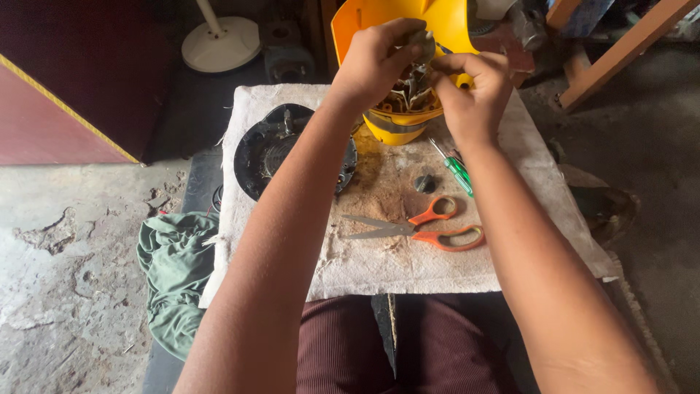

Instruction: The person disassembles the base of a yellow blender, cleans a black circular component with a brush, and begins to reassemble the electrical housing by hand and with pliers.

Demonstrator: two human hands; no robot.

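At the top centre of the frame a yellow housing (397,25) is stood on a stained white cloth (379,263), and both hands are brought together at its opened middle, where a bundle of dull metal and wire, the inner winding part (410,93), is exposed. The left hand (372,62) is curled over the top of that part, its fingers closed on a small grey piece at the upper edge; the right hand (474,91) is pressed in from the right side, its fingertips pinched on the same bundle, though exactly what is gripped beneath them cannot be made out. The housing appears already opened and partly stripped: a round black cover (273,149) is laid aside at centre left of the cloth, a small dark knob (425,182) is left loose near the middle, and a green-handled screwdriver (458,171) and orange-handled scissors (423,228) are set down just below the hands. The inner part is judged not yet freed from its seat, so extraction or refitting seems unfinished. A green rag (175,273) is hung off the lower left edge
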